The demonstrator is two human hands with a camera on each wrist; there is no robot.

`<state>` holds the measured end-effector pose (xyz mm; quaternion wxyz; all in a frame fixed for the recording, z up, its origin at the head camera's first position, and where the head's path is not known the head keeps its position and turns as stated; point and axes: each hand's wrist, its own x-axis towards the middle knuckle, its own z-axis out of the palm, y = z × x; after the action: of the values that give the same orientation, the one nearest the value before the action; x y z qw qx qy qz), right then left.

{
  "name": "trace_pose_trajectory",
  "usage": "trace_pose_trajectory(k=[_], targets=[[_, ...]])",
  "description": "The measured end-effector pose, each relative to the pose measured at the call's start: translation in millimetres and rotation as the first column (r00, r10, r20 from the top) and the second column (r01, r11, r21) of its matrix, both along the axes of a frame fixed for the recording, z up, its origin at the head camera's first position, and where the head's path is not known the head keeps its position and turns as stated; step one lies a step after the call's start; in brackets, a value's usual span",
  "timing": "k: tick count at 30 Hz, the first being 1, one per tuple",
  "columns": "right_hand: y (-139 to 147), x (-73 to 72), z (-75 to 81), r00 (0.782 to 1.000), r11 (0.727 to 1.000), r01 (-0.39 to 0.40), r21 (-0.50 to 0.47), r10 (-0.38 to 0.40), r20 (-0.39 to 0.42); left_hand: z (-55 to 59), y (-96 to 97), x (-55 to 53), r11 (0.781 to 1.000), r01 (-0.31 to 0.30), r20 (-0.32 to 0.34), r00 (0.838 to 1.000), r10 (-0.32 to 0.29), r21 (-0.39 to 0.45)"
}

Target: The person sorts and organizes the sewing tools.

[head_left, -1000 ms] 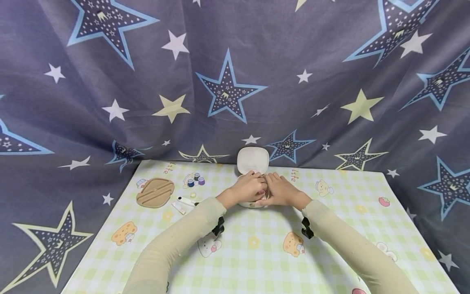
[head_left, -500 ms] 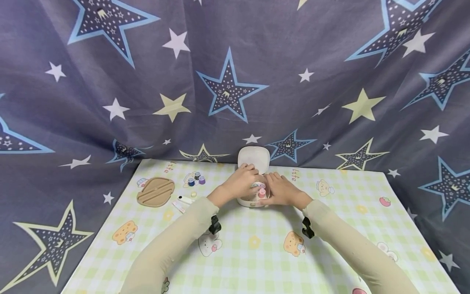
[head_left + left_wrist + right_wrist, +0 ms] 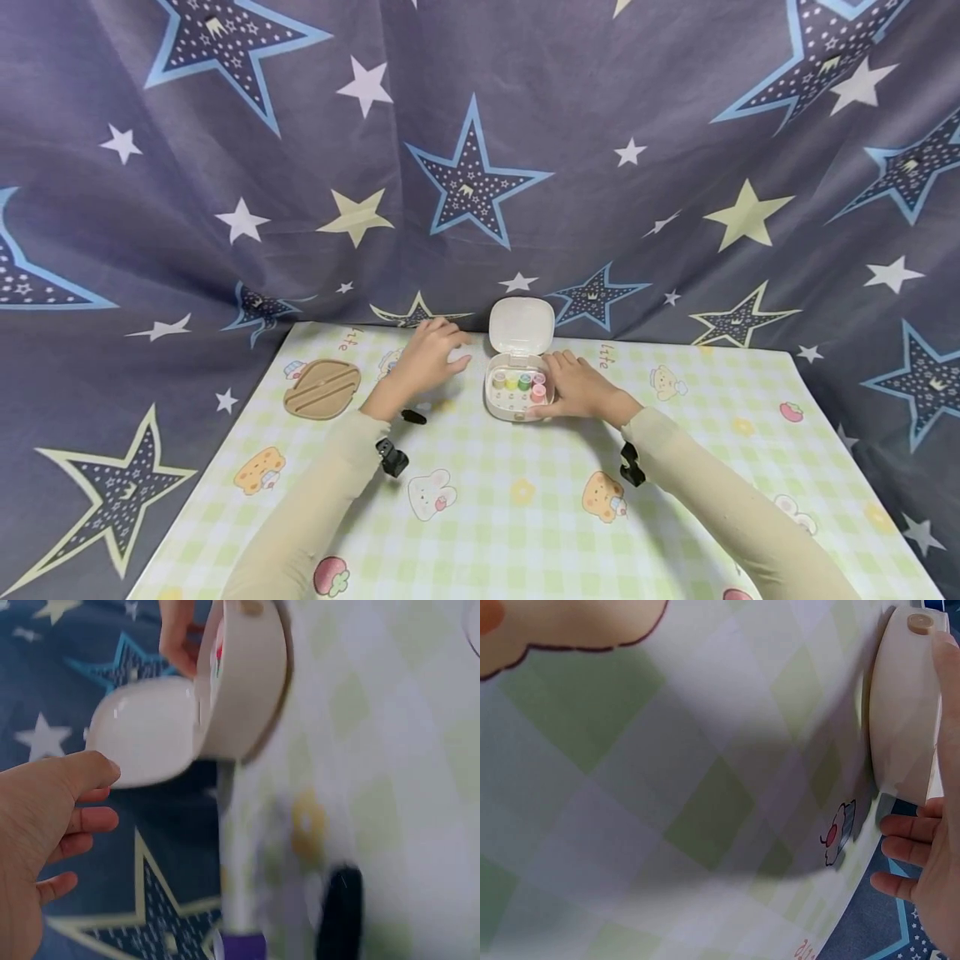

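Observation:
A cream box [image 3: 502, 412] with a round button stands near the table's back edge, its lid [image 3: 522, 325] raised. Inside sit several thread spools, among them a green spool [image 3: 524, 382] and a pink spool [image 3: 538, 393]. My right hand [image 3: 581, 390] holds the box's right side, thumb at the front and fingers toward the back. In the right wrist view the thumb lies by the button [image 3: 920, 624]. My left hand [image 3: 423, 358] is in the air left of the box, fingers loosely bent and nothing in it. Below it, a purple spool [image 3: 244, 946] shows in the left wrist view.
On the table's left lies a brown tray-like piece [image 3: 322, 390] with diagonal grooves. A black elongated object [image 3: 413, 416] pokes out by my left wrist; my arm hides most of the small items there. A star-patterned curtain [image 3: 480, 183] hangs directly behind the table.
My left hand has come out of the box and moved left, uncovering the spools inside and now covering the loose spools on the table. The right hand has stayed on the box.

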<state>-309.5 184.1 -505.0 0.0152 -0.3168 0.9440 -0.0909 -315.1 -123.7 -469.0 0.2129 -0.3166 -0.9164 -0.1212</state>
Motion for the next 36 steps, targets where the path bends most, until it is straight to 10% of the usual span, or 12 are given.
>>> trace_pose_trajectory(k=[14, 36], targets=[[-0.6, 0.9, 0.2, 1.000, 1.000, -0.011, -0.002, 0.011, -0.003, -22.4, -62.1, 1.9, 0.977, -0.201, 0.072, 0.976, 0.206, -0.070], [0.7, -0.7, -1.8, 1.000, 1.000, 0.005, 0.006, -0.005, 0.010, -35.9, -70.7, -3.5, 0.964, -0.217, 0.063, 0.971, 0.229, -0.152]])
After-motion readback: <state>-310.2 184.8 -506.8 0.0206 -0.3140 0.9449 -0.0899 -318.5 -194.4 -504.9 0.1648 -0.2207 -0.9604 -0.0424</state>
